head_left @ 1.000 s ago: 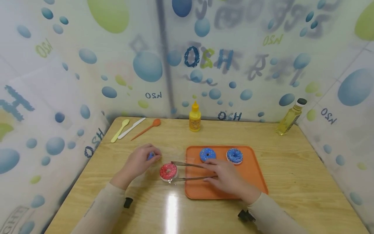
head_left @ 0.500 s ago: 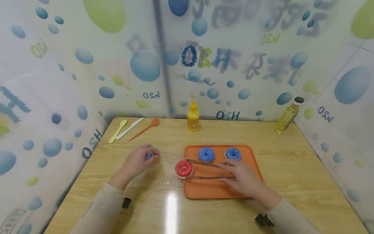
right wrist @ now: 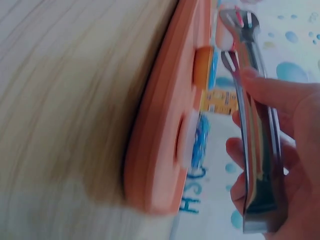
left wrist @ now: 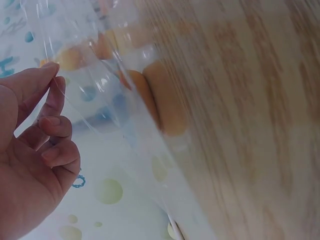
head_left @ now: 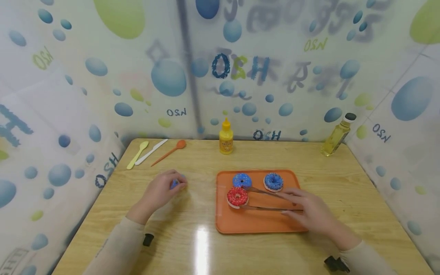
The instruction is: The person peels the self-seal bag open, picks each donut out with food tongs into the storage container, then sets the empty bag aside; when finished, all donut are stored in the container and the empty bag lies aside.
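Note:
My right hand [head_left: 314, 210] grips metal tongs [right wrist: 257, 130], whose forked tips hold a red sprinkled donut [head_left: 237, 197] over the left half of the orange tray [head_left: 261, 225]. Behind it on the tray are a plain blue donut [head_left: 242, 180] with light specks and a darker blue sprinkled donut [head_left: 273, 182]. My left hand [head_left: 161, 191] stays left of the tray, thumb and forefinger pinching clear plastic film [left wrist: 107, 85]. A small blue patch [head_left: 174, 183] shows between its fingers in the head view. Tan and orange shapes show blurred through the film in the left wrist view.
A yellow squeeze bottle [head_left: 226, 138] stands at the table's back edge. At the back right is a glass oil bottle [head_left: 337, 136]. A pale green spoon [head_left: 138, 155], a white knife [head_left: 151, 152] and an orange spoon [head_left: 170, 152] lie at the back left.
My right hand has moved right with the tongs, carrying the red donut from the bare table beside the left hand to over the tray. The left hand has barely moved.

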A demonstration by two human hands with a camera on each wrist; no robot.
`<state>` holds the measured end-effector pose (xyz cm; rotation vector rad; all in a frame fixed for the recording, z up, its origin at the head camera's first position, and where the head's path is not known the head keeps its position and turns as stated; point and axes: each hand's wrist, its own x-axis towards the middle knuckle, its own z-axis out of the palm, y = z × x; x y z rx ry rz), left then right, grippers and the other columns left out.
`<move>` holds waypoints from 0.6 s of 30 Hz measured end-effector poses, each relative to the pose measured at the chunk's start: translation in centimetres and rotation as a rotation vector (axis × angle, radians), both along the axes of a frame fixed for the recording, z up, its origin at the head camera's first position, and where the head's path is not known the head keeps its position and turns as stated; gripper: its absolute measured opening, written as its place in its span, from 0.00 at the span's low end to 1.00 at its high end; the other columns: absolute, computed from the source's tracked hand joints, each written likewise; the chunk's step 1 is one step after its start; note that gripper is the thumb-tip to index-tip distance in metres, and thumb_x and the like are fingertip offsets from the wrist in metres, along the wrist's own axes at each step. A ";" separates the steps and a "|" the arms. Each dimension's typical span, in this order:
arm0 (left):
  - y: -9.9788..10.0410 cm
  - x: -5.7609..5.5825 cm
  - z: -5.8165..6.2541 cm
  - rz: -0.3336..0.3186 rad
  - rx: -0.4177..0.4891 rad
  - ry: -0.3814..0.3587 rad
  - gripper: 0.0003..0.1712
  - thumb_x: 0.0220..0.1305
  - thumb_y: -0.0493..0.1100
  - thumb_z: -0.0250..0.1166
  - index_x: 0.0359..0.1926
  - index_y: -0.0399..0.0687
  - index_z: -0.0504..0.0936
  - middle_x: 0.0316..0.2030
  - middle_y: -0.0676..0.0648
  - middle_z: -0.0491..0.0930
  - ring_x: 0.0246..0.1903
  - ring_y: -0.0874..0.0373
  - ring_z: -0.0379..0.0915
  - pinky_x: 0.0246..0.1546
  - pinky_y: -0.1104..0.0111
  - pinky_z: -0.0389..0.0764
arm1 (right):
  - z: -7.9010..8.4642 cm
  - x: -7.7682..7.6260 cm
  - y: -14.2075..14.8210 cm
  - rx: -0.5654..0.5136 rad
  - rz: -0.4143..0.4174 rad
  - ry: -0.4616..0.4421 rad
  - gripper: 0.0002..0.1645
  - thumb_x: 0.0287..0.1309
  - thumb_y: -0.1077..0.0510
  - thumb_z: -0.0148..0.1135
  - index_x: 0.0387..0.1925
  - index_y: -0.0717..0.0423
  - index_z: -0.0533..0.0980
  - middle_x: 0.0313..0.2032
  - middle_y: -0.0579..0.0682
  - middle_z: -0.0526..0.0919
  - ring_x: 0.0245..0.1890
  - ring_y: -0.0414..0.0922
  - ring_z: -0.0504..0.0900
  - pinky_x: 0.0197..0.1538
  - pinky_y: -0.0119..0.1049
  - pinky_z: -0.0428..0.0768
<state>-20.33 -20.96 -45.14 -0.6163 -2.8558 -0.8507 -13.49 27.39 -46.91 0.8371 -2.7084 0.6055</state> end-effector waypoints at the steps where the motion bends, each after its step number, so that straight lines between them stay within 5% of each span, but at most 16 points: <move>1: 0.0 0.0 0.0 -0.002 -0.001 0.000 0.04 0.69 0.46 0.70 0.40 0.53 0.89 0.41 0.55 0.83 0.33 0.62 0.74 0.34 0.67 0.76 | 0.1 0.1 0.5 0.004 -0.008 -0.006 0.33 0.52 0.49 0.81 0.61 0.40 0.82 0.55 0.42 0.85 0.48 0.42 0.86 0.43 0.41 0.85; 7: 0.1 0.0 0.0 0.003 -0.012 -0.003 0.05 0.69 0.47 0.70 0.40 0.53 0.89 0.40 0.56 0.83 0.30 0.62 0.71 0.31 0.68 0.74 | 0.5 0.7 3.0 0.025 -0.050 -0.056 0.32 0.52 0.49 0.81 0.60 0.37 0.82 0.56 0.43 0.85 0.48 0.44 0.87 0.44 0.43 0.85; 13: 0.1 0.0 0.0 0.003 -0.008 -0.008 0.05 0.69 0.46 0.70 0.40 0.52 0.89 0.39 0.56 0.82 0.29 0.63 0.70 0.29 0.69 0.73 | 0.5 0.8 5.3 -0.025 -0.036 -0.114 0.31 0.52 0.50 0.81 0.59 0.38 0.83 0.54 0.46 0.85 0.35 0.31 0.80 0.33 0.32 0.80; 18: 0.2 0.1 -0.1 -0.001 0.002 -0.005 0.04 0.69 0.45 0.70 0.40 0.51 0.89 0.38 0.56 0.82 0.29 0.63 0.70 0.30 0.69 0.73 | 0.8 0.6 7.1 -0.054 -0.017 -0.174 0.32 0.51 0.54 0.81 0.60 0.37 0.83 0.53 0.43 0.84 0.34 0.29 0.77 0.33 0.30 0.78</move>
